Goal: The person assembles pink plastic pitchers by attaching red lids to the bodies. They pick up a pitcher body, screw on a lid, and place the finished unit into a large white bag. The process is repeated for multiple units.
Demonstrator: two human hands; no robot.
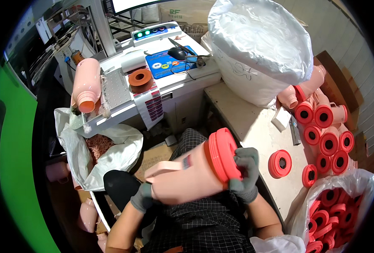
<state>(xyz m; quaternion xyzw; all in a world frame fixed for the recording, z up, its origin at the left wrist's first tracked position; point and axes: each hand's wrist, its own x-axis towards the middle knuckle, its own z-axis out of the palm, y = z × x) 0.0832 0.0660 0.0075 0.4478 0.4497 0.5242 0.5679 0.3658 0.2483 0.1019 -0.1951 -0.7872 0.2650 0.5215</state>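
A pale pink jug with a side handle lies tilted across my lap, its mouth end up and to the right. A red screw lid sits on that end, and a small printed label shows on the jug's side. My gloved left hand is closed around the jug's base end, its fingers partly hidden beneath. Around the lid's rim curls my gloved right hand. To the right, two loose red lids, a larger one and a smaller one, are on the pale bench.
Jugs with red rims crowd the right side, above a bag of red lids. A large white sack of clear parts stands behind. On the white machine table are another pink jug, a brown tape roll and scissors.
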